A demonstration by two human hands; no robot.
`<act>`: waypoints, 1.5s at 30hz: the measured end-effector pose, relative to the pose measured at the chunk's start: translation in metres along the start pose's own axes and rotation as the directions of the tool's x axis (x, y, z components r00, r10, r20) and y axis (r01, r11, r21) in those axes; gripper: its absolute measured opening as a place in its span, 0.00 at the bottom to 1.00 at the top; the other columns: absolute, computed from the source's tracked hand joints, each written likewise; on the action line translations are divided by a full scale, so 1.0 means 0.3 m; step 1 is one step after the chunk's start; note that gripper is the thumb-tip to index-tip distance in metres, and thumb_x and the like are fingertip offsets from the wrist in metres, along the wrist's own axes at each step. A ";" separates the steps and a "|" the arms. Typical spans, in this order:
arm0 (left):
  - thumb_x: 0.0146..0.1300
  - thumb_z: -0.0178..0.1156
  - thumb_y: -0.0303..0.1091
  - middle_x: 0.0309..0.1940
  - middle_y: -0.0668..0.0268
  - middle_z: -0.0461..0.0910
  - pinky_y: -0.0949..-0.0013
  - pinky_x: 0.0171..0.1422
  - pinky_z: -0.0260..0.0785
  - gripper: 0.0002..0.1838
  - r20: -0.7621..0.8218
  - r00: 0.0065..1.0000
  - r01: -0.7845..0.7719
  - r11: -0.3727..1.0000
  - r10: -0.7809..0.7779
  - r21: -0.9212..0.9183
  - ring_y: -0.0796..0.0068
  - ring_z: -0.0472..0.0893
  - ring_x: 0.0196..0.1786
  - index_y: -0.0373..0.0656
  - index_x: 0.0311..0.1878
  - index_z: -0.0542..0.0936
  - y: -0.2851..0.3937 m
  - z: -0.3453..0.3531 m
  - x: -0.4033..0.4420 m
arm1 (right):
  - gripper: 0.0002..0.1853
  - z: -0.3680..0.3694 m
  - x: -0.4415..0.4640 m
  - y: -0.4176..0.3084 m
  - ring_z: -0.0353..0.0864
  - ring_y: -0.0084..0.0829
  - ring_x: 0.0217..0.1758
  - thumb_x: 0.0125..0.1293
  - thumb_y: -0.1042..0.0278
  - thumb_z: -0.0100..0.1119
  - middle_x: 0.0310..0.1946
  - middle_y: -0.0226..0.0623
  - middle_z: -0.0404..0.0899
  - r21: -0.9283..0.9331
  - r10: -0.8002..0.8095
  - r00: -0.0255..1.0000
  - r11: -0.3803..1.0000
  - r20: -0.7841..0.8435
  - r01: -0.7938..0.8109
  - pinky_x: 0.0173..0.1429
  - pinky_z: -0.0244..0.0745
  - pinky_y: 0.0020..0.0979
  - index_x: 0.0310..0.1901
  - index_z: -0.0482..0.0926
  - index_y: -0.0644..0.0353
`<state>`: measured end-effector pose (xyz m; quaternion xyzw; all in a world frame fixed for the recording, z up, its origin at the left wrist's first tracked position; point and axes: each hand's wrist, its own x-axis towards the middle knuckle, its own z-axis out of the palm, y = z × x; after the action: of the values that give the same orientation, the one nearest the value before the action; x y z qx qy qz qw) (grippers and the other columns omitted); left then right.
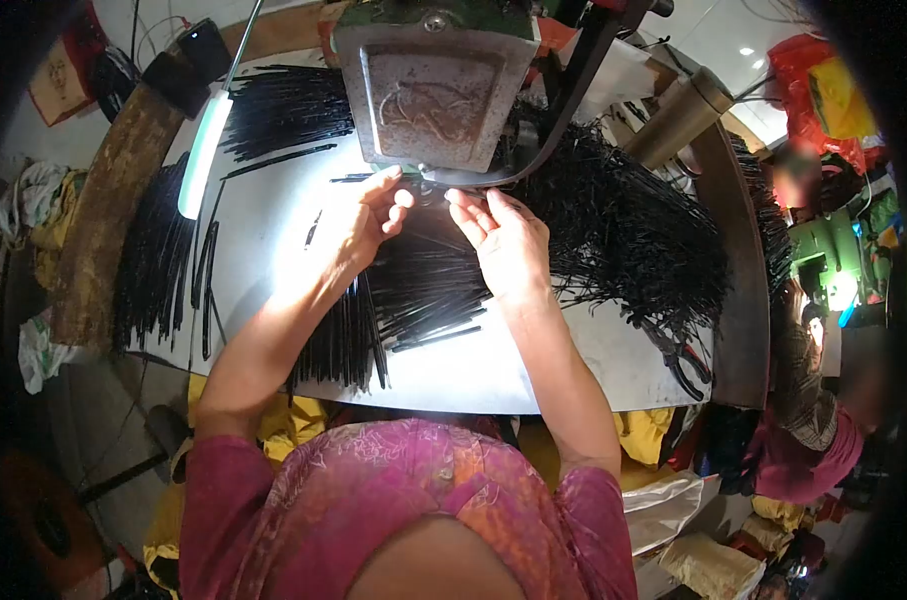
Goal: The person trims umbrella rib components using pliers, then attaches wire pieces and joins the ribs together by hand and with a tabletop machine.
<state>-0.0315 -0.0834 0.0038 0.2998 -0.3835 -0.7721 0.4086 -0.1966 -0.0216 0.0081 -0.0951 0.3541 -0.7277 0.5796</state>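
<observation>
In the head view, my left hand (pixel 368 225) is just left of the sewing-machine-like machine's lower end, its thumb and fingers pinched together. A thin black strip (pixel 347 179) pokes out to the left behind those fingers; its other end is hidden. My right hand (pixel 508 240) faces it from the right, fingers curled beside the machine's foot. Whatever it may hold is too small to make out. The grey metal machine head (pixel 433 100) stands right above both hands. Below them, a fan of long black strips (pixel 423 290) lies on the white tabletop (pixel 473 380).
More black strips lie at left (pixel 158 260) and at back left (pixel 288 105). A tangled black heap (pixel 623 220) fills the right side, with red-handled pliers (pixel 688 365) at its edge. A lamp tube (pixel 205 155) and a metal flask (pixel 681 115) stand near. Another person (pixel 813 440) sits at right.
</observation>
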 end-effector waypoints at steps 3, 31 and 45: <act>0.58 0.55 0.35 0.25 0.63 0.73 0.77 0.30 0.60 0.09 -0.021 1.000 0.008 1.000 -0.008 0.004 0.79 0.67 0.24 0.37 0.31 0.72 -0.010 0.002 0.001 | 0.06 0.006 0.001 0.001 0.76 0.47 0.41 0.61 0.78 0.43 0.35 0.57 0.71 0.013 -0.006 1.000 1.000 -0.008 0.006 0.48 0.76 0.40 0.34 0.65 0.74; 0.54 0.57 0.38 0.32 0.66 0.76 0.78 0.30 0.67 0.11 0.102 0.957 0.274 0.962 -0.273 0.008 0.77 0.76 0.31 0.47 0.39 0.73 0.021 -0.110 0.034 | 0.11 -0.188 -0.178 -0.357 0.74 0.21 0.16 0.52 0.74 0.55 0.23 0.39 0.77 -0.819 -0.265 0.960 0.526 0.095 0.227 0.18 0.67 0.19 0.38 0.75 0.68; 0.49 0.61 0.41 0.36 0.64 0.73 0.79 0.28 0.66 0.18 0.012 1.000 0.002 1.000 -0.002 -0.021 0.78 0.72 0.30 0.38 0.39 0.71 -0.060 -0.143 0.032 | 0.08 -0.286 -0.146 -0.464 0.75 0.35 0.33 0.48 0.72 0.55 0.31 0.34 0.74 -0.582 -0.430 0.466 -0.773 0.773 0.252 0.35 0.71 0.29 0.33 0.76 0.56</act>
<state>-0.0099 -0.1000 -0.0353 0.2912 -0.3777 -0.7782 0.4087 -0.3382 0.0639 0.0443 -0.6297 0.6759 -0.2653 -0.2762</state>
